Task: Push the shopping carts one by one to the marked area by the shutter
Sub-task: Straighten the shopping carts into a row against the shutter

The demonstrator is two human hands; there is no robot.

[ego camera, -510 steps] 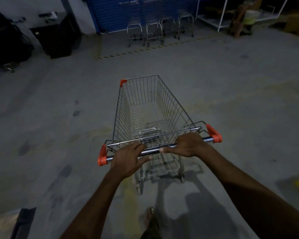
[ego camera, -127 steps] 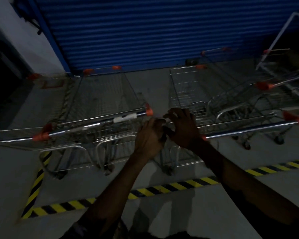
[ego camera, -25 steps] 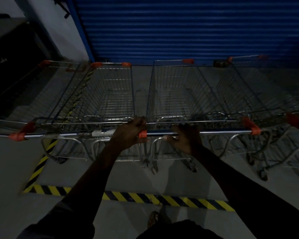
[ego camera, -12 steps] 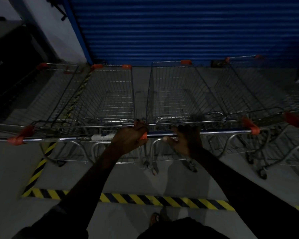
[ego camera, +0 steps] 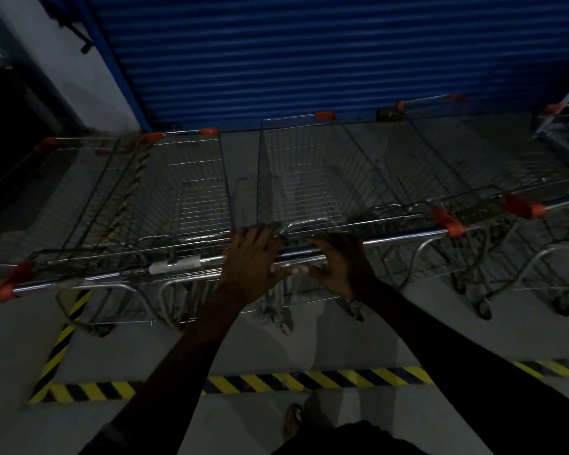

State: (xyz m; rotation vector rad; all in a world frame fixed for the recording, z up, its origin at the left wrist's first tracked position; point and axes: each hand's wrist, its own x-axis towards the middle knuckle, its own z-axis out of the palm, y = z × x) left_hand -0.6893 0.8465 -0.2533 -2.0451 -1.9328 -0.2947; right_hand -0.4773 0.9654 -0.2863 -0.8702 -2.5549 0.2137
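The right grip (ego camera: 339,261) is closed over the handle bar (ego camera: 401,237) of the shopping cart (ego camera: 296,178), with its fingers draped over the top of the bar and its thumb beneath. The left grip (ego camera: 250,257) lies just beside it, where this bar meets the handle of the neighbouring cart (ego camera: 191,192). In the dim light its fingers seem to lie nearly straight, spread forward across the bar ends to the rear wire of the basket. They rest there rather than clasp it.

The held cart stands nose-first toward the blue shutter (ego camera: 309,54), inside the yellow-and-black floor tape (ego camera: 309,380). It is in a row with the neighbour on its left, and more carts (ego camera: 473,165) stand on its right. A sandalled foot (ego camera: 293,418) shows on the floor on the near side of the tape.

Half a second ago the left grip was curled round the orange end cap between the two handles. Now it has flattened and covers that cap. The right grip has stayed on the bar. Twenty seconds ago both grips held this handle out on the open floor, with the shutter far ahead.
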